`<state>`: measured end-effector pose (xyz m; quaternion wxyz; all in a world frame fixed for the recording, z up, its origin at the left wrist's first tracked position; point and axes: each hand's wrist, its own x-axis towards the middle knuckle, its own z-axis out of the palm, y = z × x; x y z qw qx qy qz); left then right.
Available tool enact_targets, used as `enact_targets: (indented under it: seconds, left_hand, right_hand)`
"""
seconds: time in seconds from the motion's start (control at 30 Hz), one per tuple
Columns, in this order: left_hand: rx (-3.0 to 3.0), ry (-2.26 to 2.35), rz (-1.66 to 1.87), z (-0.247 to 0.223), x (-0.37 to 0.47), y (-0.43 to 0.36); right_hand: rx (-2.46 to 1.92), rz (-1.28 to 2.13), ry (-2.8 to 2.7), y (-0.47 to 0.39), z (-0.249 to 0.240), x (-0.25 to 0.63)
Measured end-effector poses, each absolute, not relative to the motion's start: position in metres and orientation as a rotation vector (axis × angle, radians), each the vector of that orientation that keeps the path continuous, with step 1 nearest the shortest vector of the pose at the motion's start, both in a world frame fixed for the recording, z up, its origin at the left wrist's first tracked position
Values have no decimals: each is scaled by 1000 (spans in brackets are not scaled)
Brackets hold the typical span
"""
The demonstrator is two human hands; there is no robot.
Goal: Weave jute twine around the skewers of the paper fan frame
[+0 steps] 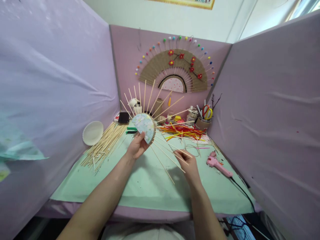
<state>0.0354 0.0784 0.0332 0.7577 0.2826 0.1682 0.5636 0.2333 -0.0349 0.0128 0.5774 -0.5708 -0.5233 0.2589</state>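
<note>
My left hand point(138, 145) is closed on the lower edge of a half-round fan base point(144, 126) covered in pale floral material, held up above the table. Thin wooden sticks point(165, 158) spread out like rays from its curved rim. At the lower right of these rays is my right hand point(186, 163), its fingers pinched around one of the sticks near the outer end. The base is tilted, with its straight edge facing down and left.
Loose wooden sticks point(105, 145) lie at left beside a white paper bowl point(93, 133). A pink glue gun point(220, 165) with a black cord rests at right. Red and yellow pipe cleaners point(185, 131) and a scissors holder point(203, 124) stand behind. A finished fan point(160, 65) hangs on the back panel.
</note>
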Motion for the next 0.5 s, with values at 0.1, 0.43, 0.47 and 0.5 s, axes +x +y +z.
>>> enact_targets:
  seconds: [0.1,0.43,0.47,0.5]
  left_hand:
    - [602,346,1217,32,36,77]
    - [551,295,909,22,45,62]
    - [561,279,875,21,46,61]
    - [566,262,851,20,46,60]
  right_hand:
    - [-1371,712,-1453,-36,11,217]
    - [-1317,853,-1617,-36,8,193]
    - [-1308,855,-1612,-35,6,193]
    - [-1296,869,-1611,-34,4,192]
